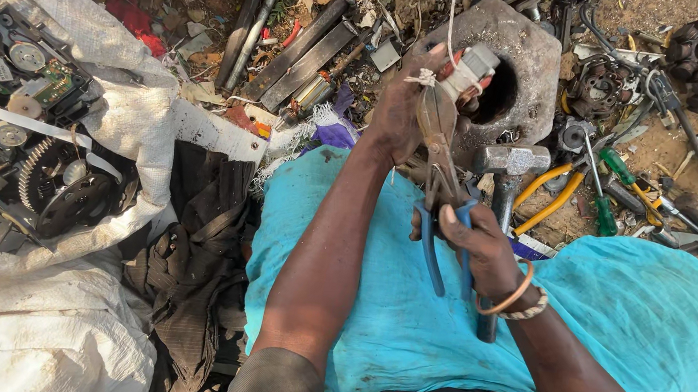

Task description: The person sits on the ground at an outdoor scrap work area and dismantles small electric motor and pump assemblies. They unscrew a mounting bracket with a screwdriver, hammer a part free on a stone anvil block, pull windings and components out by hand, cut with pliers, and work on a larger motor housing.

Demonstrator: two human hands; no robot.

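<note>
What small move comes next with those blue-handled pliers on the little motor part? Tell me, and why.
Probably squeeze the blue-handled pliers and pull. Their tips sit at the small grey motor part with copper winding, which the left hand steadies while the right hand grips the handles; loose whitish strands hang there.

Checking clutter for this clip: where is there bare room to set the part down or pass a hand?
Free: the turquoise cloth right of the right hand, and the white sack at lower left. Crowded: the ground around the stone block, hammer and screwdrivers, plus the scrap beyond the left hand.
</note>
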